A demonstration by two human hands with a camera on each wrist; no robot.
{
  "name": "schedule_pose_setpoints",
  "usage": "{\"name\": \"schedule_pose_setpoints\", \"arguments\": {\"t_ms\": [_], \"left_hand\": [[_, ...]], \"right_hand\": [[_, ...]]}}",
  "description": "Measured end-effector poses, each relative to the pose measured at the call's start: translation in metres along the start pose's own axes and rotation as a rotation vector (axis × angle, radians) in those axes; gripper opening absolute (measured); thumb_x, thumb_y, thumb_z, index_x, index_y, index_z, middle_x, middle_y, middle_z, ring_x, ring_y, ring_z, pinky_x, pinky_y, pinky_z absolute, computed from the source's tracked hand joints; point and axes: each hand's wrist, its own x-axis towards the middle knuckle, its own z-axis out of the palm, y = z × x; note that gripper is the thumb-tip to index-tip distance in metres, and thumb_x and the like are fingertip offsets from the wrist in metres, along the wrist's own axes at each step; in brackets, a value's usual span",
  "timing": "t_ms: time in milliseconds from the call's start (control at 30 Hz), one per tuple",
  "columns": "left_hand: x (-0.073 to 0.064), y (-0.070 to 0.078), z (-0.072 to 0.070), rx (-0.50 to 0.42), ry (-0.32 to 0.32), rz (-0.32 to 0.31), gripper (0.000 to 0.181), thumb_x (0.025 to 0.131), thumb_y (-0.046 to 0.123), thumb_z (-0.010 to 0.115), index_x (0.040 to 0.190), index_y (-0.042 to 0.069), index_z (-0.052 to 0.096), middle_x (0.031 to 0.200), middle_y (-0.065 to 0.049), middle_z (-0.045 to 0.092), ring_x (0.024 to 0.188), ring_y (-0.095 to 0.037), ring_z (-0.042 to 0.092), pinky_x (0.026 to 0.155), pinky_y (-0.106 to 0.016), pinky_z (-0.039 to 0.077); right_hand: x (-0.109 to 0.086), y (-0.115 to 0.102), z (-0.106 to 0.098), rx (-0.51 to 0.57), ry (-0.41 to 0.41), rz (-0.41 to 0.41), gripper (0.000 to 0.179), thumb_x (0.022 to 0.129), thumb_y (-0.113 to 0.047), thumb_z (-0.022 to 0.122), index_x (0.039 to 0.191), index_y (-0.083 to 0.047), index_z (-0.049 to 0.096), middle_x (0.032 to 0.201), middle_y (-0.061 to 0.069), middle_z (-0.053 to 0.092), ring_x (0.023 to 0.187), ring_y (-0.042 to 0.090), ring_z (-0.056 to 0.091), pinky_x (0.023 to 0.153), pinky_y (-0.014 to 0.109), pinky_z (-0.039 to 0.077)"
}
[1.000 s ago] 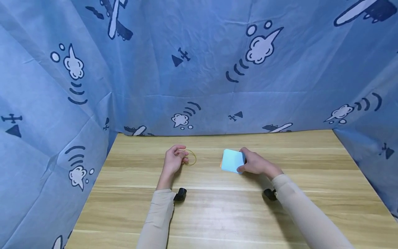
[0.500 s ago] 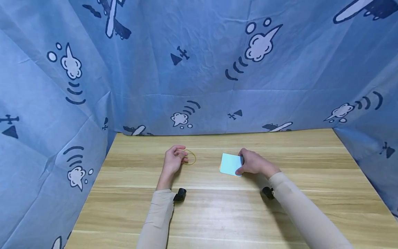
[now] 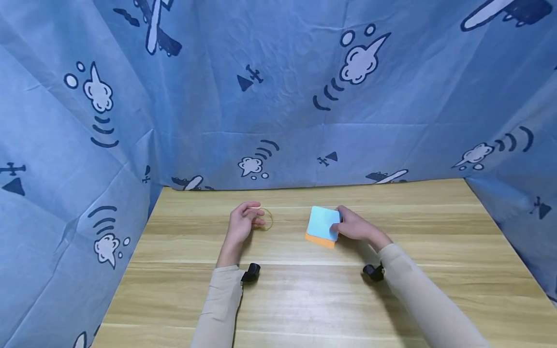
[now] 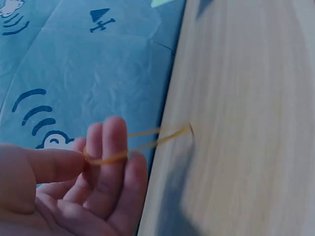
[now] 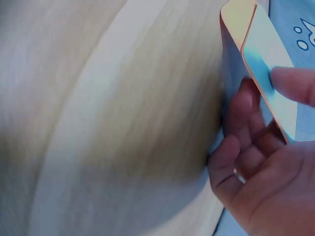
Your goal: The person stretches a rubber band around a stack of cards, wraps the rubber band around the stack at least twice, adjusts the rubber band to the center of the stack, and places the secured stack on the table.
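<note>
Between thumb and fingers, my left hand (image 3: pixel 243 222) pinches a thin yellow rubber band (image 4: pixel 172 133), whose loop sticks out to the right above the table. My right hand (image 3: pixel 356 225) grips light blue square cards (image 3: pixel 321 221) with rounded corners, thumb on top and fingers beneath. An orange card (image 3: pixel 321 240) shows under the blue one and juts out along its near edge. From the right wrist view the blue card (image 5: pixel 266 64) and the orange card (image 5: pixel 236 17) lie face to face, slightly fanned. How many cards there are cannot be told.
Both hands are over a light wooden table (image 3: pixel 287 299). A blue curtain (image 3: pixel 287 106) with airplane and cloud prints hangs behind it and along both sides. A black wrist camera (image 3: pixel 251 273) sits on the left forearm, another black camera (image 3: pixel 373 273) on the right.
In my right hand the blue card has shifted away over the orange one, so a wider orange strip shows at the near edge. My left hand stays almost still with the rubber band.
</note>
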Motion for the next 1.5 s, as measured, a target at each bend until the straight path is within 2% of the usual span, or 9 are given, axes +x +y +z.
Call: {"name": "schedule_pose_setpoints", "arguments": {"t_ms": [200, 333, 467, 667, 800, 900, 1033, 1333, 1500], "left_hand": [[-0.004, 0.008, 0.001, -0.120, -0.101, 0.022, 0.041, 0.092, -0.020, 0.037, 0.130, -0.014, 0.052, 0.114, -0.031, 0.064, 0.069, -0.022, 0.069, 0.070, -0.034, 0.060], [-0.004, 0.012, 0.002, -0.129, -0.148, 0.038, 0.047, 0.089, -0.022, 0.045, 0.135, -0.012, 0.050, 0.124, -0.028, 0.062, 0.067, -0.022, 0.069, 0.067, -0.034, 0.061], [-0.005, 0.014, 0.003, -0.148, -0.182, 0.055, 0.047, 0.091, -0.019, 0.052, 0.137, -0.009, 0.049, 0.135, -0.023, 0.058, 0.070, -0.022, 0.069, 0.064, -0.034, 0.061], [-0.006, 0.014, 0.005, -0.187, -0.166, 0.092, 0.046, 0.090, -0.018, 0.058, 0.134, -0.006, 0.052, 0.137, -0.018, 0.058, 0.074, -0.019, 0.069, 0.059, -0.034, 0.060], [-0.005, 0.013, 0.007, -0.208, -0.143, 0.116, 0.046, 0.089, -0.018, 0.060, 0.133, -0.006, 0.053, 0.137, -0.020, 0.058, 0.072, -0.017, 0.069, 0.054, -0.031, 0.059], [-0.005, 0.013, 0.009, -0.222, -0.129, 0.109, 0.046, 0.090, -0.015, 0.063, 0.133, -0.006, 0.052, 0.136, -0.022, 0.058, 0.072, -0.016, 0.069, 0.055, -0.029, 0.058], [-0.006, 0.014, 0.012, -0.222, -0.121, 0.087, 0.048, 0.091, -0.010, 0.066, 0.135, -0.009, 0.049, 0.131, -0.022, 0.061, 0.076, -0.014, 0.070, 0.062, -0.033, 0.060], [-0.007, 0.015, 0.024, -0.232, -0.151, 0.074, 0.049, 0.091, -0.011, 0.065, 0.136, -0.010, 0.046, 0.128, -0.022, 0.062, 0.089, -0.014, 0.067, 0.087, -0.055, 0.054], [-0.009, 0.016, 0.032, -0.263, -0.197, 0.059, 0.050, 0.092, -0.009, 0.065, 0.138, -0.007, 0.045, 0.133, -0.021, 0.059, 0.097, -0.017, 0.067, 0.090, -0.055, 0.053]], "right_hand": [[0.000, -0.003, 0.001, 0.233, -0.008, 0.019, 0.035, 0.093, -0.002, 0.053, 0.121, 0.010, 0.037, 0.099, 0.021, 0.053, 0.084, 0.027, 0.055, 0.072, 0.036, 0.049], [0.000, -0.007, -0.001, 0.374, 0.002, 0.000, 0.042, 0.097, 0.001, 0.048, 0.131, 0.012, 0.027, 0.105, 0.026, 0.052, 0.084, 0.026, 0.062, 0.075, 0.039, 0.057], [0.001, -0.013, -0.005, 0.464, 0.022, -0.052, 0.048, 0.099, 0.005, 0.045, 0.139, 0.011, 0.020, 0.118, 0.032, 0.048, 0.092, 0.029, 0.065, 0.082, 0.045, 0.058], [0.000, -0.021, -0.011, 0.487, 0.103, -0.087, 0.055, 0.095, 0.010, 0.049, 0.145, 0.009, 0.024, 0.115, 0.030, 0.050, 0.084, 0.026, 0.063, 0.075, 0.047, 0.059], [-0.001, -0.021, -0.013, 0.481, 0.150, -0.091, 0.062, 0.092, 0.012, 0.053, 0.149, 0.006, 0.029, 0.105, 0.024, 0.049, 0.076, 0.023, 0.059, 0.067, 0.042, 0.059], [-0.002, -0.021, -0.014, 0.454, 0.184, -0.093, 0.064, 0.091, 0.011, 0.055, 0.150, 0.003, 0.032, 0.099, 0.018, 0.044, 0.073, 0.022, 0.057, 0.067, 0.042, 0.059], [-0.003, -0.023, -0.014, 0.404, 0.234, -0.101, 0.061, 0.092, 0.009, 0.056, 0.150, -0.001, 0.039, 0.096, 0.014, 0.038, 0.071, 0.023, 0.053, 0.067, 0.041, 0.058], [-0.004, -0.033, -0.008, 0.420, 0.275, -0.155, 0.058, 0.094, 0.008, 0.056, 0.150, 0.000, 0.040, 0.093, 0.017, 0.045, 0.069, 0.017, 0.048, 0.057, 0.028, 0.050], [-0.001, -0.042, 0.000, 0.466, 0.280, -0.158, 0.057, 0.094, 0.008, 0.056, 0.149, 0.000, 0.041, 0.096, 0.018, 0.048, 0.074, 0.019, 0.053, 0.059, 0.026, 0.050]]}}
